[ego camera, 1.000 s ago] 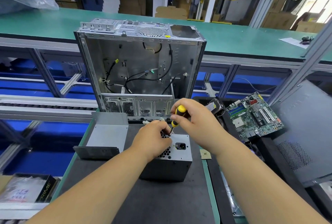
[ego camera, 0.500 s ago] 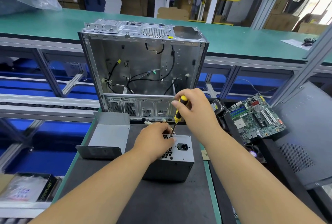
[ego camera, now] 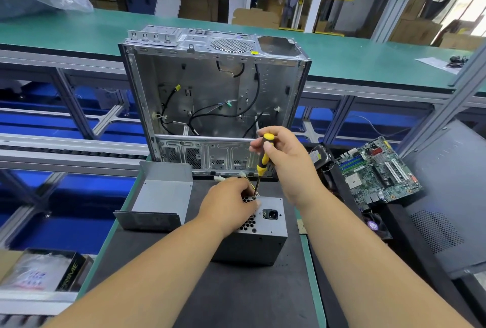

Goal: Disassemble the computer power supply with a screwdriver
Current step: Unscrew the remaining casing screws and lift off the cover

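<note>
Head view, looking down over both forearms. Power supply [ego camera: 259, 233], a grey metal box, sits on the dark surface [ego camera: 236, 293] near its middle, socket face turned up; honeycomb vent holes and a black mains socket show on that face.

Left hand [ego camera: 227, 205] rests on top of the power supply, covering most of the vent area, fingers curled down at the far edge of the box. Whether they pinch anything there cannot be told; the fingertips are hidden.

Right hand [ego camera: 285, 162] held above and behind the box, fingers and thumb wrapped round the handle of the screwdriver [ego camera: 261, 163]. Handle yellow and black, nearly upright, tilted slightly. Shaft runs down to the top face of the power supply, tip meeting it just beside the left hand's fingers, at a point by the vent holes.

A few yellow wires and a white connector [ego camera: 217, 179] show just past the left hand.

Left of the box, apart from it: a bent grey sheet-metal cover [ego camera: 160, 201] lying on the same surface.

Behind: an open computer case [ego camera: 215, 96] standing upright, stripped inside, black cables hanging loose against its back wall.

Right side, lower level: a green motherboard [ego camera: 376, 172] lying tilted, a dark perforated side panel [ego camera: 447, 201] beyond it.
</note>
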Demonstrator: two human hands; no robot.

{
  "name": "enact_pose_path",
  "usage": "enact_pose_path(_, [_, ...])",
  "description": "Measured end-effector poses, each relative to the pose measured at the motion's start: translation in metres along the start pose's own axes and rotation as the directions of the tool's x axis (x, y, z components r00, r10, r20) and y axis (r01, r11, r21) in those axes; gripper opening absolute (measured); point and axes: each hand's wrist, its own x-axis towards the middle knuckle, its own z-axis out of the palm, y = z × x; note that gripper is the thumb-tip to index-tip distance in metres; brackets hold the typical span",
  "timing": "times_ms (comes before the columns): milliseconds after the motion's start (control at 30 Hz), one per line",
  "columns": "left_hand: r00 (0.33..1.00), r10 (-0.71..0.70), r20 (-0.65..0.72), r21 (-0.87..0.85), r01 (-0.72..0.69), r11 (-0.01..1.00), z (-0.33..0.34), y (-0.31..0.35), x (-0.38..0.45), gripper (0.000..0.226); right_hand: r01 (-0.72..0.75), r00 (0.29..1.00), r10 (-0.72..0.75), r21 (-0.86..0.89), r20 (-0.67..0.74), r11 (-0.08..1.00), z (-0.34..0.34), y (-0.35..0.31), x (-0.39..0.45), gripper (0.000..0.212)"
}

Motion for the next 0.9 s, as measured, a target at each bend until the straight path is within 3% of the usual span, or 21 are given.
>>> enact_pose_path(100, [1.000,-0.009,-0.002,-0.011,0.009,1.000,0.000,0.000,0.000,0.014,-0.048,0.999,0.045,0.292,0.019,0.955,0.011,0.004,-0.003,0.021])
enact_pose_path(167, [1.000,-0.015,-0.002,-0.014,0.015,1.000,0.000,0.000,0.000,0.015,-0.044,0.998,0.053,0.356,-0.016,0.934,0.016,0.004,-0.003,0.019])
enact_pose_path(467, [1.000,-0.001,0.007,-0.009,0.001,1.000,0.001,-0.001,0.001,0.015,-0.117,0.984,0.163,0.413,-0.078,0.903,0.008,0.002,0.005,0.022])
enact_pose_path(600, [0.999,0.002,0.034,0.026,-0.003,1.000,0.000,0.000,0.002,0.017,-0.139,0.980,0.180,0.349,-0.088,0.927,0.006,0.001,0.006,0.027])
enact_pose_path(900, [0.993,-0.026,0.113,0.084,0.017,0.996,-0.002,0.002,0.005,0.015,-0.164,0.981,0.194,0.478,-0.013,0.863,0.013,0.003,0.011,0.044])
